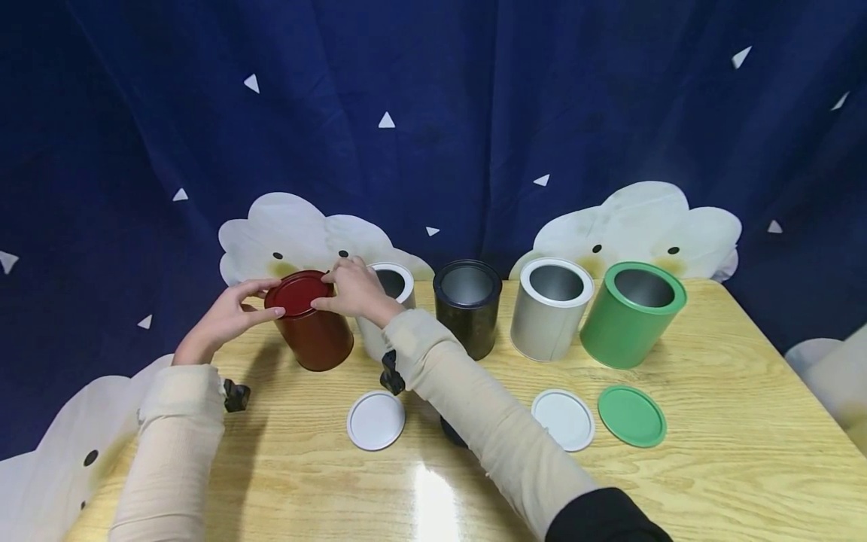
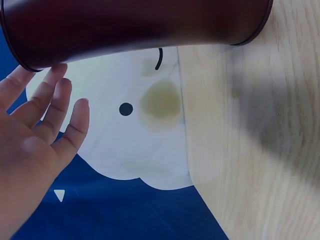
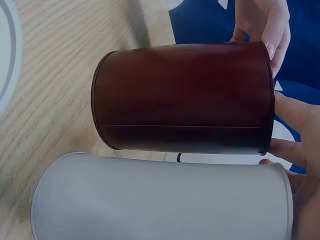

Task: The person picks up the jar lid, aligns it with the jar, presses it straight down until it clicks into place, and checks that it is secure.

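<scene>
A dark red can (image 1: 316, 342) stands at the left with its red lid (image 1: 302, 293) lying over its mouth. My left hand (image 1: 226, 316) reaches to the left side of the lid, thumb at the near edge and fingers along the far edge. Fairly straight, spread fingers of this hand (image 2: 37, 125) meet the can's rim in the left wrist view. From the right, my right hand (image 1: 355, 290) touches the lid's edge with thumb and fingertips. Its wrist view shows this hand (image 3: 307, 130) at the rim, partly behind a whitish can (image 3: 165, 200).
Rightward stand an open whitish can (image 1: 371, 331), a black can (image 1: 467, 324), a second whitish can (image 1: 542, 331) and a green can (image 1: 623, 331). Before them lie two white lids (image 1: 375, 421) and a green lid (image 1: 632, 416). The right forearm partly hides a black round thing (image 1: 452, 432).
</scene>
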Demonstrator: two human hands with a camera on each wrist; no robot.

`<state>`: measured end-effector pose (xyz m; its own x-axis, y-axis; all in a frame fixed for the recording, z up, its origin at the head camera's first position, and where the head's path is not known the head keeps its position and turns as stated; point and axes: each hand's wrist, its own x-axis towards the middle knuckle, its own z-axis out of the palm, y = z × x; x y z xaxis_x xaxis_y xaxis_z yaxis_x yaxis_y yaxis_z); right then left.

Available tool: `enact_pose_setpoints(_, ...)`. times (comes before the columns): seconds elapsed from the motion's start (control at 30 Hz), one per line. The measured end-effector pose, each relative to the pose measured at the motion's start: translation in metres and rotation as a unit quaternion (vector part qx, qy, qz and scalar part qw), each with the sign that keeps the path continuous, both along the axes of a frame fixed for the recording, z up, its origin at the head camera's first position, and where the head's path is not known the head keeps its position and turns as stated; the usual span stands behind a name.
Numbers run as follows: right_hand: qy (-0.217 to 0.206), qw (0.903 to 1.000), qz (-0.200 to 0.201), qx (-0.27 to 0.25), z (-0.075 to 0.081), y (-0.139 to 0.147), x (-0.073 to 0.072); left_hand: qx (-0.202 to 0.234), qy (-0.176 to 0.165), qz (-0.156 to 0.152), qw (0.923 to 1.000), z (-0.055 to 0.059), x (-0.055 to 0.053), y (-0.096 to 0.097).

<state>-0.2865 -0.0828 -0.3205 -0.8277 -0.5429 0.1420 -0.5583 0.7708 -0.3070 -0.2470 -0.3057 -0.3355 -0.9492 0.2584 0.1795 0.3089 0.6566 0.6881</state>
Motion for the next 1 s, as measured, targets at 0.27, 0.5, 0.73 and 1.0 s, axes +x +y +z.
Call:
enact_pose_setpoints(0.27,-0.004,0.9999,-0.013,-0.009,-0.0006,0.0007,0.0025,-0.014,0.009,-0.009,0.9998,0.0000,-0.0024,0.0007)
enact_pose_setpoints(0.5,-0.002,0.9996,-0.023,-0.015,-0.0023,-0.0003,0.0024,-0.020,-0.008,-0.001,0.9998,0.0010,-0.0035,-0.0011)
enact_pose_setpoints(0.73,0.003,0.9994,-0.034,-0.009,-0.0023,-0.0025,0.0054,-0.037,0.000,0.019,0.9991,0.0020,-0.0009,-0.0035)
enact_pose_setpoints(1.0,0.003,0.9991,-0.043,-0.005,-0.0030,-0.0041,0.0069,-0.035,0.002,0.018,0.9992,0.0023,0.0013,-0.0028)
